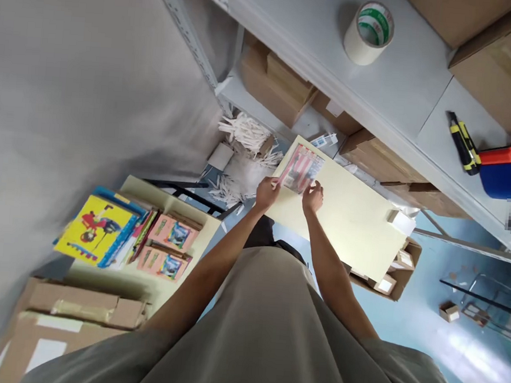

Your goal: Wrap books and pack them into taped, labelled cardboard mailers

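Note:
A thin, flat booklet [302, 168] with red-and-white stripes and a blue patch, seemingly in a shiny clear sleeve, lies on or just above the pale yellow tabletop [351, 217]. My left hand [267, 193] pinches its near left corner, thumb and fingers closed. At the near right corner, my right hand [312, 196] has its fingers curled onto the edge. How firmly the right fingertips grip is hard to see at this distance. A small white box [401, 222] sits at the table's right end.
Above the table runs a grey shelf [392, 78] with a tape roll [369, 33], a yellow-black cutter [463, 143] and a red-blue tape dispenser [504, 173]. Shredded white paper [246, 133] is heaped beyond the table's left end. Picture books [97, 229] and cartons [67, 330] stand at left.

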A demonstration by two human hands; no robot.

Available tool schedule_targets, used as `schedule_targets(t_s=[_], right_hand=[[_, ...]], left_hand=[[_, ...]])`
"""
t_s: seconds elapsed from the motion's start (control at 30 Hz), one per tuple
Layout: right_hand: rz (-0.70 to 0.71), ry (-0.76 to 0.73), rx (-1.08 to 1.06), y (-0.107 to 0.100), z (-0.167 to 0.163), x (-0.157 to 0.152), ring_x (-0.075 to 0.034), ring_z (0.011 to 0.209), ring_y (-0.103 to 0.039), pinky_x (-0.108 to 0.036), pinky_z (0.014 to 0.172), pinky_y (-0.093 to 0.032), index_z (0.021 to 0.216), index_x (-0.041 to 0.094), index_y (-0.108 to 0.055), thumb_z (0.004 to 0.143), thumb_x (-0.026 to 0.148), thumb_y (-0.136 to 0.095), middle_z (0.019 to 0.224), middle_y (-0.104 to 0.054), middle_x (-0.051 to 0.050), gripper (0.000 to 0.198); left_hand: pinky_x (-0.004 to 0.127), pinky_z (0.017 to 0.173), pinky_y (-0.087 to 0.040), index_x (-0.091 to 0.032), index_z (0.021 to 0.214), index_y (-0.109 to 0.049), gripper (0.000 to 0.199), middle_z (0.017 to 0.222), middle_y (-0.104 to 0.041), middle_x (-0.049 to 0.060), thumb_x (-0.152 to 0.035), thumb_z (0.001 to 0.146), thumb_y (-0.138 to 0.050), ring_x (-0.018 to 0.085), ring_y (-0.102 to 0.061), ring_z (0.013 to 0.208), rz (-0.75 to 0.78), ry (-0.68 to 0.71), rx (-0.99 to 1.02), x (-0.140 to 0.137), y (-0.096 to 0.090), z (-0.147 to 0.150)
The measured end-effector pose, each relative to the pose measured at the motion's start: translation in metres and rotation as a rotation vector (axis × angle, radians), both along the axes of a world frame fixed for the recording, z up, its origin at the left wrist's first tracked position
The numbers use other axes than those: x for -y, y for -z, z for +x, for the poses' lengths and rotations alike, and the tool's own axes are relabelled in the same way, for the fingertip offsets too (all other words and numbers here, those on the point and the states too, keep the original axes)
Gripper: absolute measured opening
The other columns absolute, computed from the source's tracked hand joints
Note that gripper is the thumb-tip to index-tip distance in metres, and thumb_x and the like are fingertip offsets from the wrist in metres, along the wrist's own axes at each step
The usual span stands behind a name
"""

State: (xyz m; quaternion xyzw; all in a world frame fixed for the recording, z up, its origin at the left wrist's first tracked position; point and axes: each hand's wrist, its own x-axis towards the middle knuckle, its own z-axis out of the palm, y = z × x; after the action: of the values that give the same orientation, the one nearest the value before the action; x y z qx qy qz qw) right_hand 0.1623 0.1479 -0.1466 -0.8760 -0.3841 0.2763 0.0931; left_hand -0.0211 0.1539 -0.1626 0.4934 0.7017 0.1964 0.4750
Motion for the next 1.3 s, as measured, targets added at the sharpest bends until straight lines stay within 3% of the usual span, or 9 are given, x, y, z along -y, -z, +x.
schedule_targets(t_s=[0.13, 0.27, 0.4, 0.5, 0.7, 0.93, 1.13, 1.2, 1.3], right_hand=[[0.127, -0.132, -0.068, -0.011, -0.011, 0.075, -0.028, 0.110, -0.081, -0.037, 0.097, -0.061, 0.154, 0.016, -0.074, 0.116, 0.026, -0.052, 0.142, -0.080, -0.019, 0.045], [0.243, -0.295, -0.193, -0.011, -0.027, 0.147, -0.024, 0.092, -0.081, -0.037, 0.091, -0.061, 0.143, 0.014, -0.078, 0.113, 0.032, -0.055, 0.134, -0.084, -0.018, 0.042], [0.333, -0.460, -0.301, -0.007, -0.059, 0.198, -0.025, 0.089, -0.080, -0.040, 0.095, -0.064, 0.137, 0.012, -0.079, 0.109, 0.036, -0.058, 0.128, -0.086, -0.021, 0.042], [0.383, -0.560, -0.382, -0.007, -0.091, 0.230, -0.026, 0.089, -0.079, -0.042, 0.093, -0.066, 0.134, 0.013, -0.080, 0.108, 0.040, -0.059, 0.126, -0.086, -0.021, 0.043], [0.466, -0.755, -0.582, -0.016, -0.159, 0.293, -0.025, 0.087, -0.079, -0.043, 0.094, -0.069, 0.128, 0.021, -0.082, 0.109, 0.055, -0.060, 0.124, -0.088, -0.017, 0.044], [0.307, -1.064, -0.738, -0.027, -0.240, 0.373, -0.028, 0.095, -0.083, -0.047, 0.102, -0.070, 0.130, 0.023, -0.083, 0.111, 0.067, -0.063, 0.120, -0.089, -0.014, 0.051], [0.101, -1.229, -0.750, -0.009, -0.347, 0.451, -0.031, 0.110, -0.085, -0.048, 0.110, -0.069, 0.120, 0.022, -0.084, 0.109, 0.064, -0.070, 0.125, -0.091, -0.016, 0.046], [0.036, -1.248, -0.698, 0.001, -0.385, 0.474, -0.031, 0.117, -0.085, -0.047, 0.116, -0.066, 0.119, 0.022, -0.084, 0.106, 0.055, -0.075, 0.132, -0.090, -0.016, 0.036], [-0.071, -1.147, -0.592, 0.013, -0.429, 0.500, -0.034, 0.130, -0.083, -0.051, 0.127, -0.060, 0.119, 0.022, -0.082, 0.097, 0.040, -0.083, 0.143, -0.086, -0.019, 0.029]], left_hand=[[0.036, 0.099, -0.059, -0.020, 0.113, -0.092, 0.022, 0.118, -0.089, 0.011, -0.017, 0.103, -0.072, 0.025, -0.079, 0.094, 0.027, -0.194, -0.001, 0.098, -0.023, -0.045], [0.035, 0.086, -0.058, -0.024, 0.096, -0.093, 0.013, 0.093, -0.087, 0.006, -0.025, 0.096, -0.079, 0.024, -0.074, 0.083, 0.072, -0.440, -0.030, 0.206, -0.044, -0.079], [0.032, 0.072, -0.053, -0.023, 0.091, -0.092, 0.013, 0.089, -0.087, 0.005, -0.030, 0.091, -0.081, 0.019, -0.065, 0.072, 0.192, -0.703, 0.045, 0.310, -0.060, -0.103], [0.030, 0.070, -0.052, -0.020, 0.089, -0.092, 0.017, 0.089, -0.087, 0.006, -0.034, 0.089, -0.083, 0.016, -0.062, 0.068, 0.255, -0.862, 0.077, 0.380, -0.070, -0.120], [0.031, 0.073, -0.057, -0.019, 0.091, -0.092, 0.022, 0.094, -0.088, 0.007, -0.034, 0.085, -0.077, 0.018, -0.067, 0.071, 0.321, -1.124, 0.099, 0.487, -0.079, -0.156], [0.033, 0.077, -0.063, -0.017, 0.096, -0.091, 0.031, 0.096, -0.090, 0.009, -0.030, 0.078, -0.070, 0.020, -0.075, 0.076, 0.300, -1.289, 0.172, 0.576, -0.069, -0.216], [0.034, 0.083, -0.065, -0.016, 0.117, -0.088, 0.039, 0.104, -0.089, 0.011, -0.032, 0.091, -0.065, 0.020, -0.077, 0.077, 0.269, -1.372, 0.180, 0.675, -0.057, -0.302], [0.037, 0.092, -0.067, -0.016, 0.125, -0.085, 0.040, 0.111, -0.089, 0.012, -0.030, 0.096, -0.061, 0.024, -0.081, 0.090, 0.228, -1.419, 0.092, 0.714, -0.048, -0.337], [0.046, 0.116, -0.063, -0.015, 0.129, -0.080, 0.037, 0.131, -0.085, 0.018, -0.025, 0.096, -0.068, 0.034, -0.079, 0.126, 0.091, -1.451, -0.150, 0.763, -0.034, -0.381]])
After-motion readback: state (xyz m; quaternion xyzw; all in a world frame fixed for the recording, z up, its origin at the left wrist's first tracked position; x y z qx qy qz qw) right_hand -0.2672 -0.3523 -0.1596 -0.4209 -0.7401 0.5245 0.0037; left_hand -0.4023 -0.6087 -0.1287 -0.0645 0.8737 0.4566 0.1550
